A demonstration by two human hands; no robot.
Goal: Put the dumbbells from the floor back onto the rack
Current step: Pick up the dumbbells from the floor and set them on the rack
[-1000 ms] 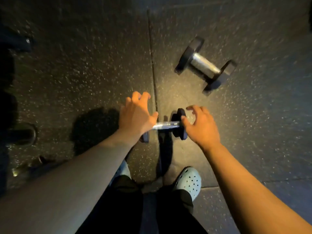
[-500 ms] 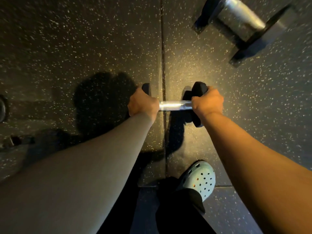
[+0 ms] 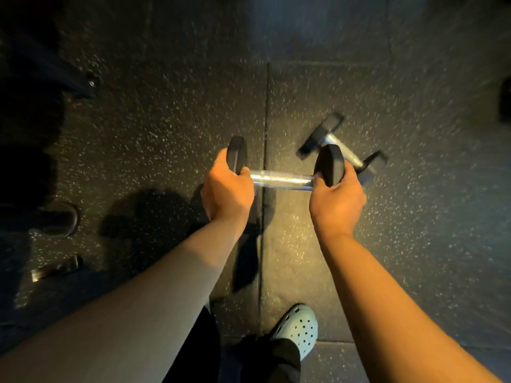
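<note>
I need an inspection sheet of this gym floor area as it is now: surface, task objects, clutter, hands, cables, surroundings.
Surface: dark speckled rubber floor, tile seam down the middle.
Job's things: held dumbbell; second dumbbell on the floor, blurred.
Clutter: dark ring-shaped object and small dark piece at left, unclear.
Hands: left hand and right hand each grip one dumbbell end.
Cables: nothing seen.
Surroundings: light blue clog; rack not in view.

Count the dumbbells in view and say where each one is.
2. One dumbbell is held by both hands; a second dumbbell lies on the floor behind it. Dark shapes at left may hide more.
</note>
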